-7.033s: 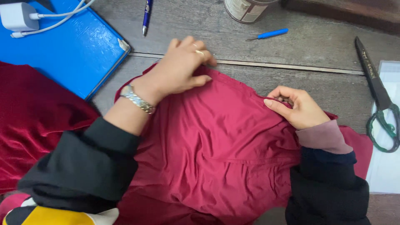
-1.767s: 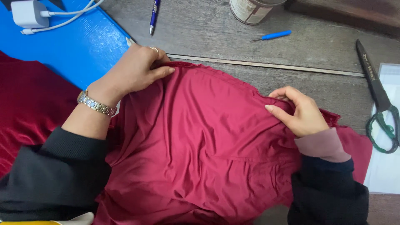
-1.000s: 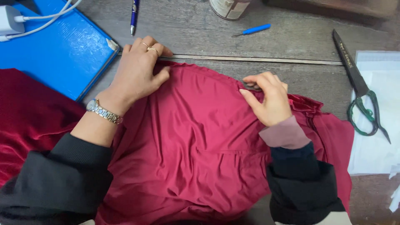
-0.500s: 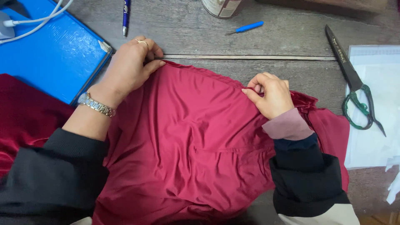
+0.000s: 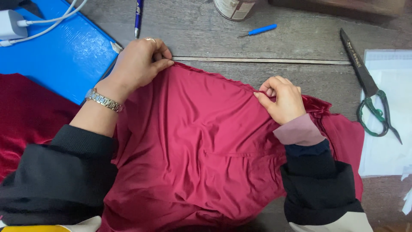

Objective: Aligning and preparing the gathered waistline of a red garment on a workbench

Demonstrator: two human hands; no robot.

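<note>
Currently both hands are gripping the smooth crimson stretch fabric (image 5: 201, 146) lying on the grey wooden table (image 5: 300, 38); left hand (image 5: 139, 64) pinching its top corner shut, right hand (image 5: 281, 99) pinching the upper edge; slippery cloth could slide from either grip, bunching; wrists bent, forearms angling inward.

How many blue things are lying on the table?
3. A blue board lies at the far left under a white charger. A blue pen lies just beyond the left hand. A small blue-handled tool lies by the tin. Others may be hidden outside the view.
</note>
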